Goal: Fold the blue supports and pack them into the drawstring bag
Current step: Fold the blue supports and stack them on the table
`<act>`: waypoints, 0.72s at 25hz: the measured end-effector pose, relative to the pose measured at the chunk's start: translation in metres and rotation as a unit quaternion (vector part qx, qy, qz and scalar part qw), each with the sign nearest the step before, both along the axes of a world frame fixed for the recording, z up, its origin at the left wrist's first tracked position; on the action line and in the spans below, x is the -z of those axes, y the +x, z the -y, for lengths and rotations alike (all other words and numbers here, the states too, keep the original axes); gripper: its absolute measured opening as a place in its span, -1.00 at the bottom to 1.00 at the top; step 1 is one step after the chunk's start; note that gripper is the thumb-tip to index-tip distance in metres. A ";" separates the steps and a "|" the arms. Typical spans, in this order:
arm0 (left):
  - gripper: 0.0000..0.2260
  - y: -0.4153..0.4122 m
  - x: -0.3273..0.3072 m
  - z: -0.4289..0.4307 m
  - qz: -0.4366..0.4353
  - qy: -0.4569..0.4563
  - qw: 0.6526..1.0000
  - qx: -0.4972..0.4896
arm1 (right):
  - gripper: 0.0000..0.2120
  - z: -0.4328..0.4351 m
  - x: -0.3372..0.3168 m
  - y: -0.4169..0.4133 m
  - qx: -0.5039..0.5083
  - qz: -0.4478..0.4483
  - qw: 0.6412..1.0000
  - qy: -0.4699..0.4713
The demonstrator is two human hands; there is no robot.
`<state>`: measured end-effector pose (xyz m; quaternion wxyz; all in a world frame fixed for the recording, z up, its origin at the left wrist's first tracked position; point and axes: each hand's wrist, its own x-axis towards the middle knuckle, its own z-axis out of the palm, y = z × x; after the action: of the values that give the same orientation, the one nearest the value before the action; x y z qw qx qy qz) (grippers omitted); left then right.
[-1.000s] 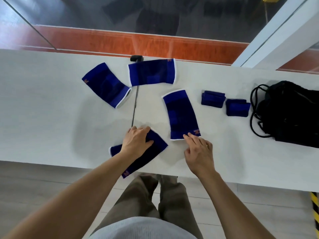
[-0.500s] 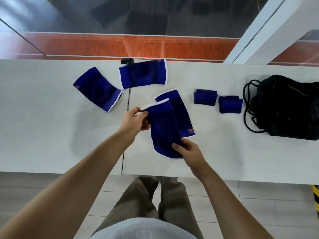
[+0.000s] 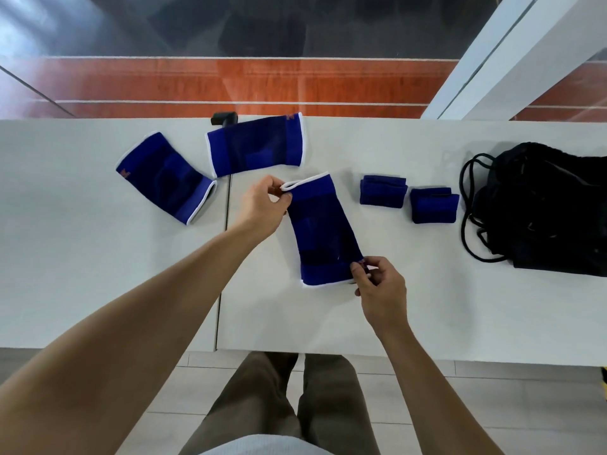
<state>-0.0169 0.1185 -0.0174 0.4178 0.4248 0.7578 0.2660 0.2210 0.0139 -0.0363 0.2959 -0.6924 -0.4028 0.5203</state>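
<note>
A blue support [image 3: 323, 229] with white edging lies stacked on another one at the middle of the white table [image 3: 82, 274]. My left hand [image 3: 262, 205] pinches its far left corner. My right hand [image 3: 377, 287] pinches its near right corner. Two more flat blue supports lie further back: one at the left [image 3: 166, 177], one at the far edge [image 3: 256, 144]. Two folded blue supports [image 3: 382, 190] [image 3: 433, 205] sit to the right. The black drawstring bag [image 3: 551, 208] lies at the far right with its cord looped beside it.
A small black clamp [image 3: 224, 118] sits on the table's far edge, with a seam running from it toward me. Beyond the table lies a red floor and a white beam. My legs stand at the table's near edge.
I lifted the support from the near edge with both hands and laid it on top of the middle support, aligned with it. My hands moved to its opposite corners.
</note>
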 end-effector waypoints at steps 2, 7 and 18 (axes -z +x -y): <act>-0.96 0.001 0.011 -0.006 -0.068 0.008 0.997 0.044 | -0.88 -0.003 0.008 0.003 -0.020 0.033 0.999 -0.006; -0.97 0.004 0.027 -0.009 -0.131 0.014 0.989 0.069 | -0.85 -0.008 0.024 0.007 -0.099 0.086 0.991 0.006; -0.89 0.011 0.028 -0.008 -0.135 0.001 0.990 0.024 | -0.89 -0.016 0.029 0.005 -0.098 0.191 0.967 0.135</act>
<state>-0.0058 0.1263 -0.0449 0.3173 0.4757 0.7965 0.1965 0.2260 0.0296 -0.0648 0.2515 -0.6900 -0.5843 0.3454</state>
